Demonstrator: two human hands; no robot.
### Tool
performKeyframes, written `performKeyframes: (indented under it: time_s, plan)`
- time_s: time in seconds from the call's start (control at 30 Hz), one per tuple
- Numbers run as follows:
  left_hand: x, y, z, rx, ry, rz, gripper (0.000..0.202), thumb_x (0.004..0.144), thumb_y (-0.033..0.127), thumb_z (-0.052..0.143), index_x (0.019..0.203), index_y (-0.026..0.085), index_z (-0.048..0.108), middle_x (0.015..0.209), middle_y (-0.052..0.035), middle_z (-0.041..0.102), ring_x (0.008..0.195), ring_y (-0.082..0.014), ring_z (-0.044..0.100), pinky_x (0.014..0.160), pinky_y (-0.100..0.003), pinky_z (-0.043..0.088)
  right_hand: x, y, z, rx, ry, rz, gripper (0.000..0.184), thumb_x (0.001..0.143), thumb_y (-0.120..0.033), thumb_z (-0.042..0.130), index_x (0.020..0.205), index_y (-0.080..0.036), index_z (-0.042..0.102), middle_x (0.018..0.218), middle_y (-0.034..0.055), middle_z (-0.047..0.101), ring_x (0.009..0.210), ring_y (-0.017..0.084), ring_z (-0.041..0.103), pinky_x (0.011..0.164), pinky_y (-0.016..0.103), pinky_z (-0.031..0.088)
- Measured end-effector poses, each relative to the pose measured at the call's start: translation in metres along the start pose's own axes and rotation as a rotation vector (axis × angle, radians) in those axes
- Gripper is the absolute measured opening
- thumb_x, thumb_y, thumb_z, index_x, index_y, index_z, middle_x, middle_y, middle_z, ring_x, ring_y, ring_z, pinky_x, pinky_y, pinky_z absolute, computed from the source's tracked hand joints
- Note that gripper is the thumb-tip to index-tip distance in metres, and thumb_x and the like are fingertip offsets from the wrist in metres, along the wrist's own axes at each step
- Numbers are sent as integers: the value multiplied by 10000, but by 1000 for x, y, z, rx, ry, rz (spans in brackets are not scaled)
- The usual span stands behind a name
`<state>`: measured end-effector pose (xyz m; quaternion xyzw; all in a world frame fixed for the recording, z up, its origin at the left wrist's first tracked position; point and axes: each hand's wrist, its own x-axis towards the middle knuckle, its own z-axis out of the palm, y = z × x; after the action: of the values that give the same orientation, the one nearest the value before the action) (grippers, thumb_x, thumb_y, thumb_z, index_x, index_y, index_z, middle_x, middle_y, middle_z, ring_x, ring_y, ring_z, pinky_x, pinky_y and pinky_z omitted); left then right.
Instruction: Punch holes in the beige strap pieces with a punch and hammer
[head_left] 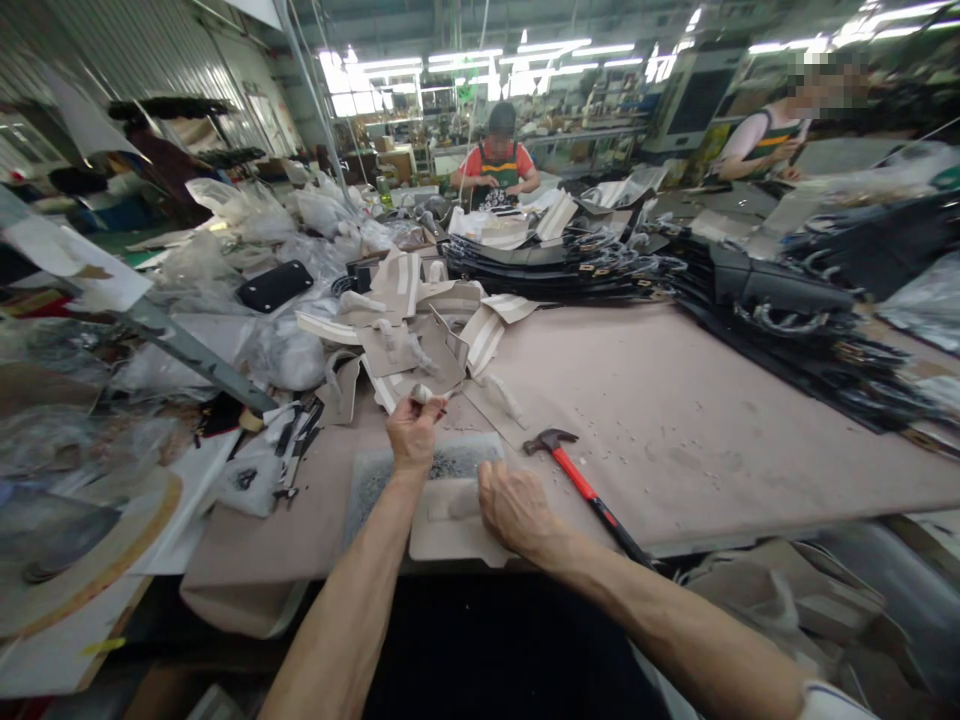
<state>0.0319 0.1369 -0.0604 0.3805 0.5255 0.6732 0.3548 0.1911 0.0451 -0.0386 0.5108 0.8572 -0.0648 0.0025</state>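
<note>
My left hand [411, 432] is raised over the near edge of the pile of beige panels [409, 340], thumb and fingers pinched together. What it pinches is small and pale, and I cannot make out its kind. Close to the table's front edge lies a flat beige panel [442, 540] with a pale wrapped handle across it. My right hand [517, 505] is closed at the right end of that handle, resting on the panel. Under both sits a scuffed, translucent board [364, 485] with dark marks. A claw hammer [581, 480] with a red and black grip lies right of my right hand.
Stacks of black bag pieces with metal fittings [750, 290] line the back and right of the table [637, 400]. Plastic bags [285, 350] and a metal post [202, 355] are at left. A tape roll [150, 530] lies at lower left. Co-workers [499, 165] sit beyond.
</note>
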Motion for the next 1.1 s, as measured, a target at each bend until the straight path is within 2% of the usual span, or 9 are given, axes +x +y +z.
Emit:
performKeyframes:
  time_s: [0.1,0.2,0.3,0.4,0.47,0.6,0.8,0.93,1.1]
  plan:
    - [11,29,-11,43,-4,69,315,685,388,786,826,130,673,745,-16,705,691,-137,652,705,-260,536,-2,9,-7,35,-47,168,214,902,-123,426,1058,-110,572,926,161,669,816,248,667,671,326,467]
    - [-1,40,-14,113,-98,96,267,696,351,786,819,139,682,743,-9,698,702,-132,644,706,-244,522,-3,15,-1,167,-55,328,246,926,-320,504,1064,-124,561,869,133,691,811,260,684,664,314,457]
    - [-24,28,-8,132,-205,46,226,717,318,766,841,147,684,734,-1,685,675,-121,620,667,-227,502,-5,12,11,321,-28,371,398,932,-380,521,1238,-126,514,906,126,707,859,267,693,704,318,463]
    - [-38,3,-2,115,-290,-32,197,731,300,742,837,153,667,745,-1,681,683,-120,618,670,-225,497,-6,2,19,434,-12,379,619,940,-388,529,1464,-119,341,949,135,719,898,278,698,755,338,471]
    - [-41,-14,-1,127,-318,-63,180,728,289,732,817,151,659,766,-7,686,707,-125,624,688,-228,499,-7,-5,22,477,-36,382,699,929,-432,550,1513,-140,297,943,134,725,901,298,700,767,359,476]
    - [-43,-35,-8,153,-308,-103,193,710,287,731,820,150,651,778,-13,691,726,-132,632,710,-235,503,-7,-18,31,606,-51,371,674,903,-489,580,1480,-190,402,989,136,726,962,316,690,811,380,478]
    - [-54,-42,-21,158,-334,-164,231,720,311,731,869,152,654,828,-33,723,751,-145,658,724,-246,524,-14,-27,46,843,-11,382,669,873,-506,583,1430,-163,444,1039,130,715,980,287,686,848,376,493]
    - [-55,-48,-25,160,-384,-169,219,737,303,724,883,148,676,836,-44,737,734,-144,660,710,-244,526,-26,-19,47,720,21,300,687,876,-477,570,1456,-144,413,1182,161,677,1048,302,662,896,398,485]
    - [-54,-59,-26,148,-437,-168,205,745,300,727,878,150,686,861,-57,745,748,-151,673,705,-242,533,-29,-7,41,556,3,259,555,951,-348,414,1446,-98,431,934,159,732,829,293,702,744,376,507]
